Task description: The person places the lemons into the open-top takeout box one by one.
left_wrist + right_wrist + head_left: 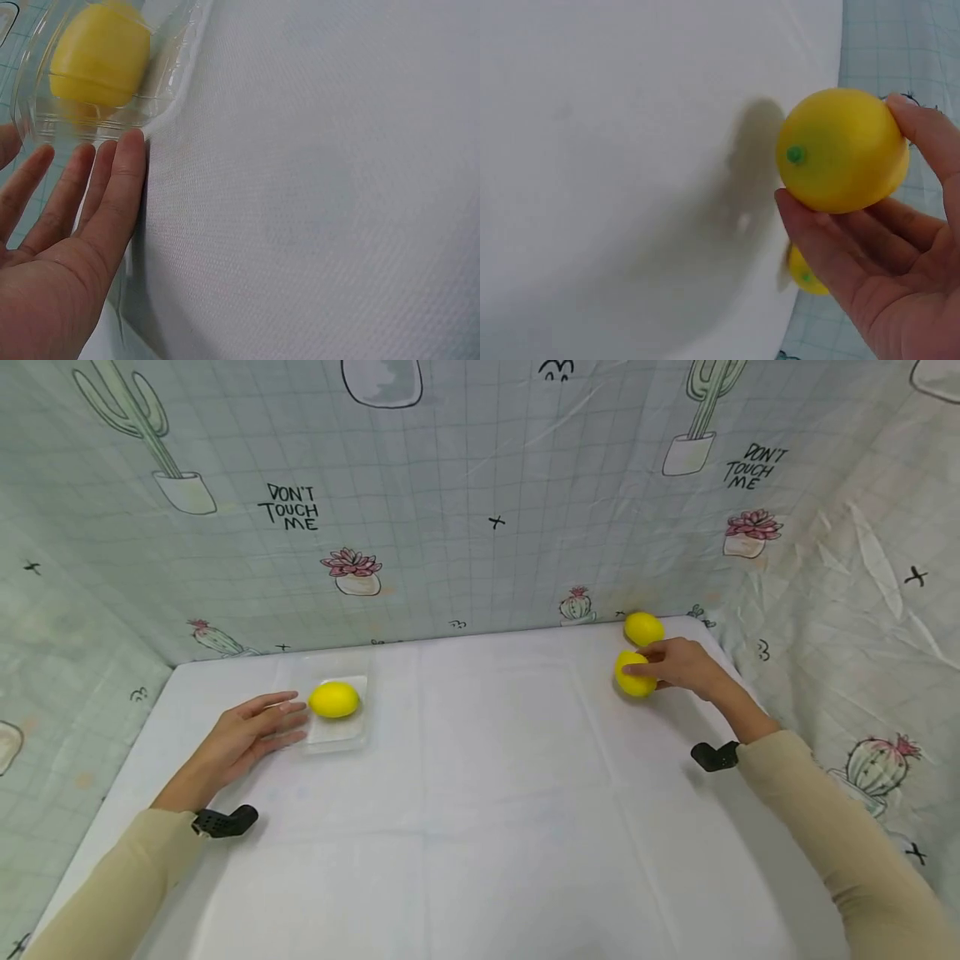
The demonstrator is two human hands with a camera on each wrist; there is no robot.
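At the right of the table, my right hand (682, 665) holds a yellow lemon (844, 150) between thumb and fingers; its green stem end faces the wrist camera. Just behind it, a second lemon (643, 628) lies near the back edge. On the left, a third lemon (334, 700) sits in a clear plastic tray (169, 90). My left hand (251, 735) is beside that tray with fingers extended, the fingertips (131, 142) right at its near wall in the left wrist view.
A white cloth covers the table (480, 793). Behind it hangs a grid-patterned curtain (465, 502) printed with cacti, and more of this fabric hangs along the left and right sides. Each wrist carries a black camera mount (227, 822).
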